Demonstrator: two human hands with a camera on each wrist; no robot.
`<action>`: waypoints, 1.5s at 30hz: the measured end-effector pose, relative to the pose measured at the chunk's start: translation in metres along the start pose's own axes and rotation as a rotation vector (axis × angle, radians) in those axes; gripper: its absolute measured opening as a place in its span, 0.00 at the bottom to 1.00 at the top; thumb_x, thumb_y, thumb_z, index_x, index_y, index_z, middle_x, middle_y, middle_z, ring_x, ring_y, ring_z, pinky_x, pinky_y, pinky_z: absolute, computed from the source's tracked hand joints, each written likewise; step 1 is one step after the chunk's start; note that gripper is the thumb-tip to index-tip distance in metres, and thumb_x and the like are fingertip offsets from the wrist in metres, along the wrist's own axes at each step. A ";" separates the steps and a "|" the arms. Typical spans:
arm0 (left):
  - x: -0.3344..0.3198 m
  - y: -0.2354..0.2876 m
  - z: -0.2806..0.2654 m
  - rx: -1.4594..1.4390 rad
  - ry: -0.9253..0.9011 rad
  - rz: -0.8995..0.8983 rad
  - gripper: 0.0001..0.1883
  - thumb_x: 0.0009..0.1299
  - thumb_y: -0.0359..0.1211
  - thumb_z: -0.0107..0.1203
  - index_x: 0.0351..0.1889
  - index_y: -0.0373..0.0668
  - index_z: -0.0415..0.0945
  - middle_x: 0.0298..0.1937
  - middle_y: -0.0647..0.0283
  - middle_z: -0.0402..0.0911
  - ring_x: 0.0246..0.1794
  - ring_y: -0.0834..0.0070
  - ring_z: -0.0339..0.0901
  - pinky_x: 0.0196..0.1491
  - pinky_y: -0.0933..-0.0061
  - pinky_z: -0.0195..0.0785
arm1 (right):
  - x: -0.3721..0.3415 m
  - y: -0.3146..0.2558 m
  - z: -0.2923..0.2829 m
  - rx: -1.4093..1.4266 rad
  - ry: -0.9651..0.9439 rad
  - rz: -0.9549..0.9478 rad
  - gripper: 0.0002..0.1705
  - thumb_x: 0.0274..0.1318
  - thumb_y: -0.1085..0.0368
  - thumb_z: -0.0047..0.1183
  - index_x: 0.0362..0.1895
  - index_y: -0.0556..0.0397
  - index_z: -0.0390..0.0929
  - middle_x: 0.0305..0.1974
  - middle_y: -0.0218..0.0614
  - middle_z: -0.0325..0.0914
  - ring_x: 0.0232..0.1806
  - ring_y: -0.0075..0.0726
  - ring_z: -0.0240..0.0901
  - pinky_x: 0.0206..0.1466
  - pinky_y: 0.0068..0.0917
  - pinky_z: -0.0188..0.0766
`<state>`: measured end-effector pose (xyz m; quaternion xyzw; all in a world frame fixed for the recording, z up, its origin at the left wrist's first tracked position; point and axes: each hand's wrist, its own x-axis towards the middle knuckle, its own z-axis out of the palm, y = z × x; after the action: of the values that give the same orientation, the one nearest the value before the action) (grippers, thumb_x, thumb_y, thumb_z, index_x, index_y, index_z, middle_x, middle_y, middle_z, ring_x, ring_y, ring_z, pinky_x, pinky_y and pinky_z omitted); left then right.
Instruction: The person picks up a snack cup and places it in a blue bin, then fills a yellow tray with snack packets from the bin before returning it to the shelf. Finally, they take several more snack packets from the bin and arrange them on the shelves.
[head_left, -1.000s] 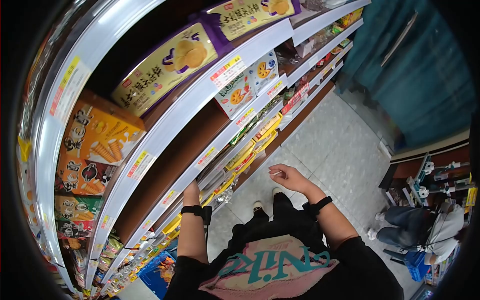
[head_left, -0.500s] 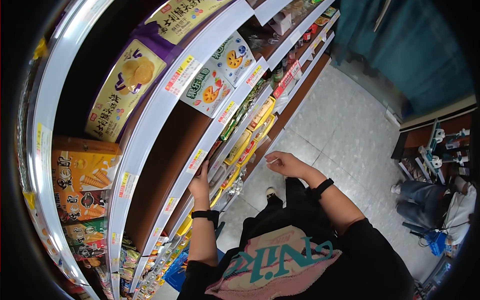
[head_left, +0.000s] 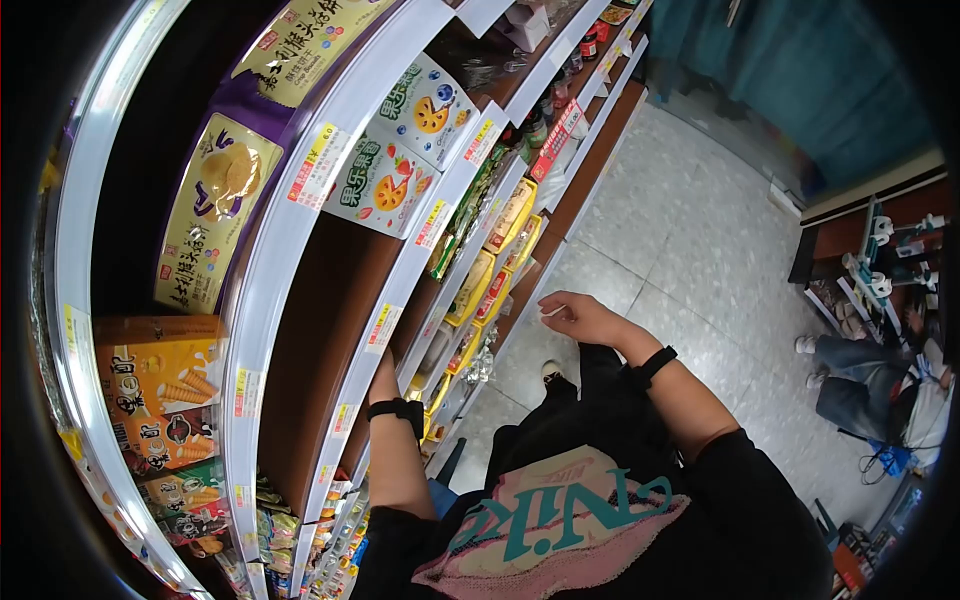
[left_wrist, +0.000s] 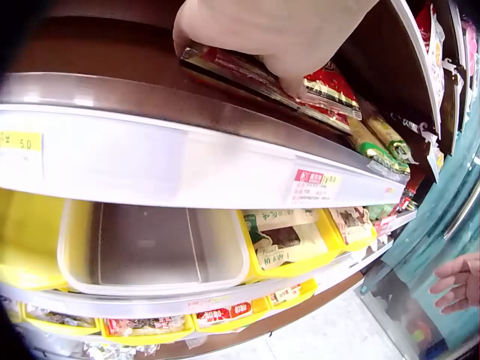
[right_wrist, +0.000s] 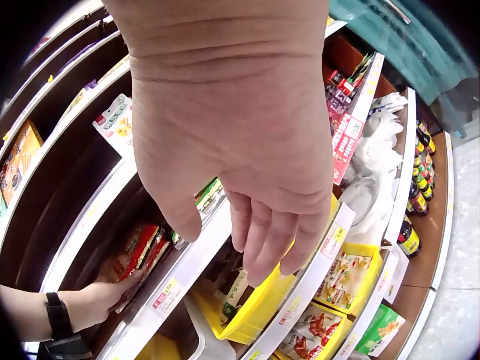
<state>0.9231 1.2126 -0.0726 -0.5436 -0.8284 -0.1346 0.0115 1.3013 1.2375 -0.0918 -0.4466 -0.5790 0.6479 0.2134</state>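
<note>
In the left wrist view my left hand [left_wrist: 262, 30] reaches onto a brown shelf and grips flat red packets [left_wrist: 330, 86] lying behind its white front edge. The right wrist view shows the same left hand [right_wrist: 94, 304] at the red packets [right_wrist: 142, 251], its fingertips partly hidden. From the head view only part of the left hand [head_left: 384, 378] shows, the rest behind the shelf edge. My right hand [head_left: 585, 318] hangs over the floor, fingers loosely bent and holding nothing. Seen close in the right wrist view, the right hand [right_wrist: 232, 142] has relaxed fingers.
Biscuit boxes [head_left: 390, 190] and a purple-edged packet [head_left: 220, 200] stand on upper shelves. Below the red packets are yellow bins [left_wrist: 300, 251] with packaged snacks. A teal curtain [head_left: 800, 90] hangs beyond the tiled floor [head_left: 680, 230]. Another person [head_left: 860, 380] is at the right.
The head view has shifted, with the shelves further left. My left hand, more visible half a second ago, has gone further behind the shelf edge. My right hand stays relaxed.
</note>
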 end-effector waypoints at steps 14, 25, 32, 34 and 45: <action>-0.026 0.013 -0.017 -0.211 -0.048 -0.021 0.29 0.65 0.44 0.61 0.59 0.37 0.69 0.60 0.46 0.72 0.59 0.51 0.69 0.63 0.56 0.58 | -0.009 0.009 -0.001 -0.006 0.005 0.034 0.22 0.59 0.59 0.56 0.55 0.56 0.72 0.48 0.38 0.77 0.42 0.29 0.73 0.48 0.26 0.71; -0.050 0.013 -0.011 -0.285 0.100 0.050 0.39 0.64 0.44 0.62 0.62 0.23 0.58 0.61 0.32 0.64 0.64 0.37 0.57 0.67 0.52 0.47 | -0.015 0.009 0.003 0.004 -0.005 0.030 0.24 0.57 0.59 0.57 0.55 0.58 0.73 0.48 0.43 0.78 0.46 0.37 0.76 0.51 0.29 0.73; -0.053 0.019 -0.019 -0.328 0.037 0.003 0.38 0.65 0.43 0.61 0.63 0.25 0.57 0.62 0.32 0.63 0.65 0.38 0.57 0.68 0.52 0.48 | -0.016 0.014 0.004 0.005 -0.017 0.010 0.24 0.58 0.58 0.57 0.55 0.58 0.73 0.48 0.43 0.78 0.46 0.36 0.76 0.52 0.29 0.73; -0.054 0.019 -0.021 -0.315 0.064 0.026 0.38 0.65 0.42 0.60 0.64 0.25 0.57 0.63 0.33 0.63 0.65 0.39 0.57 0.68 0.52 0.48 | -0.016 0.016 0.004 0.009 -0.022 0.004 0.24 0.58 0.58 0.57 0.55 0.58 0.73 0.48 0.43 0.78 0.46 0.36 0.76 0.52 0.29 0.73; -0.087 0.023 -0.018 -0.249 0.142 0.015 0.38 0.65 0.37 0.60 0.68 0.34 0.52 0.69 0.34 0.45 0.70 0.38 0.45 0.69 0.50 0.45 | -0.019 0.018 -0.010 -0.011 -0.051 0.008 0.23 0.57 0.59 0.58 0.54 0.57 0.73 0.48 0.43 0.78 0.46 0.37 0.76 0.51 0.30 0.73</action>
<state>0.9773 1.1385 -0.0650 -0.5362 -0.7983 -0.2742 0.0037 1.3239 1.2234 -0.1018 -0.4336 -0.5861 0.6566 0.1934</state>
